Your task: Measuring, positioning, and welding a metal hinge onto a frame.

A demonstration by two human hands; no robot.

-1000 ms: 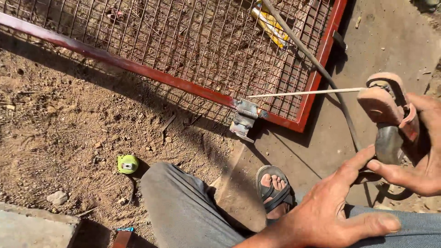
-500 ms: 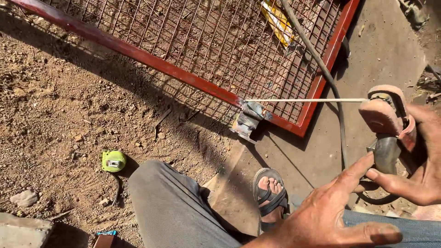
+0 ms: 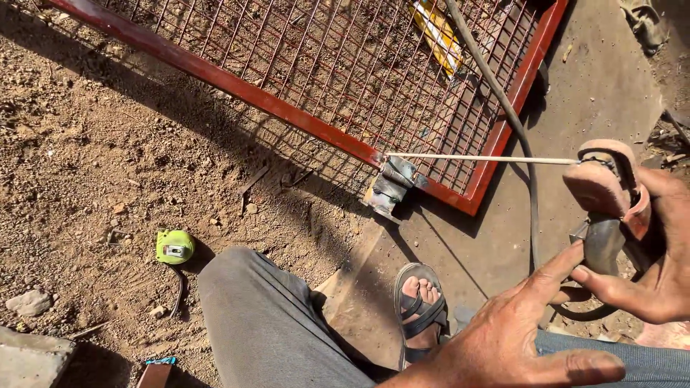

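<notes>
My right hand [image 3: 650,269] grips a welding electrode holder [image 3: 607,197] at the right edge. A long thin electrode rod [image 3: 481,159] runs left from the holder, and its tip touches a metal hinge piece [image 3: 390,188] on the lower rail of a red steel frame with wire mesh [image 3: 345,72]. My left hand [image 3: 514,341] is low in the view with fingers spread, its index finger reaching up toward the holder's lever. It holds nothing. My sandalled foot [image 3: 420,302] and grey trouser leg [image 3: 266,323] are below the frame.
A green tape measure [image 3: 174,246] lies on the dirt at the left. A black cable [image 3: 503,108] runs over the mesh and down the concrete slab [image 3: 596,86]. A yellow packet [image 3: 437,32] rests on the mesh. Stones [image 3: 29,302] lie at the lower left.
The view shifted slightly, so the frame and tape measure sit lower and more to the left. My hands, the holder and the rod keep the same pose against the hinge.
</notes>
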